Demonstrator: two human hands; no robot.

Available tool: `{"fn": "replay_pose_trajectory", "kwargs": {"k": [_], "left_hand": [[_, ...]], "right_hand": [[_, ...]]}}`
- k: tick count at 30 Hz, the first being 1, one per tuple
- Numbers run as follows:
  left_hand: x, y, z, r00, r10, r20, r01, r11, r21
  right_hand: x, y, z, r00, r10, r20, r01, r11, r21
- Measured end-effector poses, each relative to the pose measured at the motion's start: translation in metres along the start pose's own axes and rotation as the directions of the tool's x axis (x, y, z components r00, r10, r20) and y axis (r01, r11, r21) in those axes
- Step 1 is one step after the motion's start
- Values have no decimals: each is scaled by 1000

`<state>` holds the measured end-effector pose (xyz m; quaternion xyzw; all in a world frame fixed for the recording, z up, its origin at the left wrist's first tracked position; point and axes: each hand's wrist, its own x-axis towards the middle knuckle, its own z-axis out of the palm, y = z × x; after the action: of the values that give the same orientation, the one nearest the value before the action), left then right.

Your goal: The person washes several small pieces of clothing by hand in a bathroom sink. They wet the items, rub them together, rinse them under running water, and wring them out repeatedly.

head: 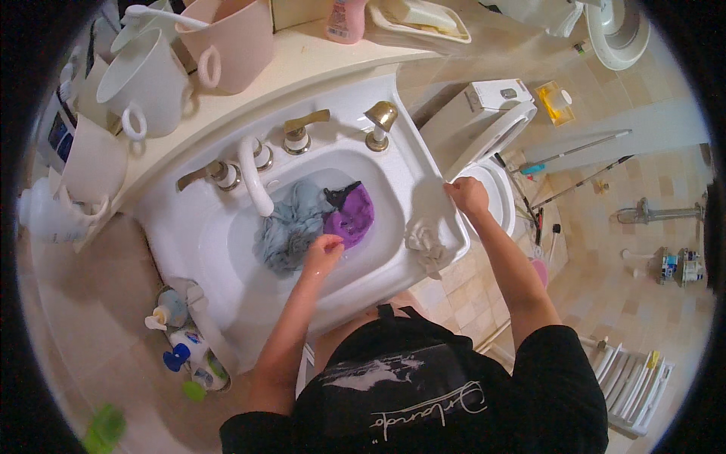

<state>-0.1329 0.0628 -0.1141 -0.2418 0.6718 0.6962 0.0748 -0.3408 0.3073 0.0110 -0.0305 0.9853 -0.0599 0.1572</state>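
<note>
A white sink basin (pixel 391 227) holds water with a grey-blue cloth (pixel 295 221) and a purple cloth with a black edge (pixel 354 218) soaking in it. My left hand (pixel 324 249) is over the purple cloth's lower edge, fingers curled; whether it grips the cloth is not plain. My right hand (pixel 469 196) rests at the sink's right rim, its fingertips partly hidden. A crumpled pale cloth (pixel 425 244) lies on the right ledge of the sink. The white spout (pixel 255 181) reaches over the basin between two brass-coloured handles.
Pink and white cups (pixel 150 85) stand on the shelf behind the sink, with a pink bottle (pixel 346 21) and a soap dish (pixel 420 22). Bottles (pixel 190 343) sit in a holder at the lower left. A toilet (pixel 499 193) is at the right, beside long-handled cleaning tools (pixel 573 150).
</note>
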Motion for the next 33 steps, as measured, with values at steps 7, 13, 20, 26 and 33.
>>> {"fn": "replay_pose_trajectory", "kwargs": {"k": [7,13,20,26,33], "left_hand": [[-4,3,-26,980,-198,-30,193,974,-115],[-11,6,-53,940,-313,-132,301,948,-105],[9,-28,-73,954,214,-209,-50,804,593],[9,25,-26,929,367,-44,-80,318,945],[20,-4,-35,996,79,-45,20,288,957]], "right_hand": [[12,51,22,995,-62,-83,90,912,401],[-47,233,24,990,-2,139,-132,-321,938],[-132,349,55,818,482,314,-500,866,-26],[-89,211,12,940,-48,-338,31,998,-57],[-63,-59,38,808,-589,16,551,764,335]]}}
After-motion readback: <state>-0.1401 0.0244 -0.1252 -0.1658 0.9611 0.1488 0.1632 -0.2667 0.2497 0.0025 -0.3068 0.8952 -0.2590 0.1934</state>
